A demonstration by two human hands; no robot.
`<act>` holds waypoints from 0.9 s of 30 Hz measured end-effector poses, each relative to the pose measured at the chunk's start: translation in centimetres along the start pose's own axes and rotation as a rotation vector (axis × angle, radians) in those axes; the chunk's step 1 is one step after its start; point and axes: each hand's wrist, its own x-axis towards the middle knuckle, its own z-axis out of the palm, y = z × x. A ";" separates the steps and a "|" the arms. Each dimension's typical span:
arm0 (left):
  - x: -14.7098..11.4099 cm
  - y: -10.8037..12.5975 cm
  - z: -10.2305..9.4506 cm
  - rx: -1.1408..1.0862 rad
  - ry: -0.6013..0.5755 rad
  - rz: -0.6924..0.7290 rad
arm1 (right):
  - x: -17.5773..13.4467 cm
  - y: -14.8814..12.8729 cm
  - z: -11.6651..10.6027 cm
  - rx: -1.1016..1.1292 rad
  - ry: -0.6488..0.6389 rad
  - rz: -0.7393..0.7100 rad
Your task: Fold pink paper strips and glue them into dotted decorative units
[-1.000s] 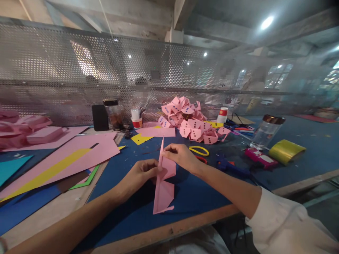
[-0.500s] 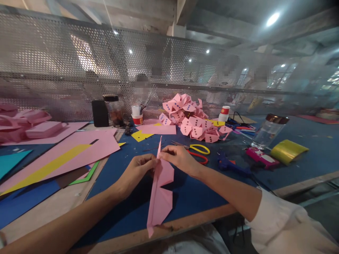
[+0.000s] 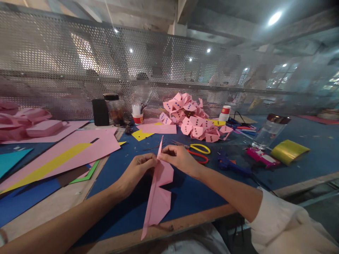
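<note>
A long pink paper cutout [image 3: 161, 201] with a folded strip along one edge and angular flaps on its right is pinched between both hands above the blue table mat. My left hand [image 3: 139, 171] is closed on the folded edge from the left, its lower fingers partly behind the paper. My right hand [image 3: 180, 158] pinches the same edge from the right, close to the left thumb. The paper's near end reaches down to the table's wooden front edge. Just beyond my right hand lie scissors with yellow handles [image 3: 200, 148] and another pair with red handles [image 3: 198, 159].
A heap of dotted pink paper pieces [image 3: 196, 121] is at the back. Pink sheets [image 3: 106, 141] lie left. A blue glue gun [image 3: 233, 167], a glass bottle [image 3: 270, 130], a magenta box cutter-like item [image 3: 262, 157] and curved yellow sheet [image 3: 290, 151] stand right.
The near end of the pink paper cutout has swung slightly left. Both hands keep their pinch in nearly the same place.
</note>
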 end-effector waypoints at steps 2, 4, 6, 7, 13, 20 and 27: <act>-0.1 0.0 0.0 -0.001 0.000 -0.002 | 0.0 0.0 0.0 -0.019 0.005 -0.010; -0.1 0.1 0.1 0.008 0.009 -0.004 | 0.0 0.1 0.0 -0.046 0.004 -0.033; -0.1 0.3 0.1 0.016 0.028 -0.005 | 0.0 0.1 0.1 -0.076 0.003 -0.060; -0.2 0.3 0.1 0.018 0.040 -0.006 | -0.1 0.1 0.1 -0.089 0.001 -0.073; 0.1 0.1 -0.1 -0.007 0.046 -0.036 | -0.5 -0.3 0.0 -0.257 0.017 -0.257; 0.2 0.0 -0.4 -0.071 -0.002 -0.053 | -0.8 0.0 -1.0 -0.630 -0.041 -0.510; 0.4 -0.1 -0.8 -0.138 -0.046 -0.067 | -1.2 0.0 -1.2 -0.812 -0.051 -0.575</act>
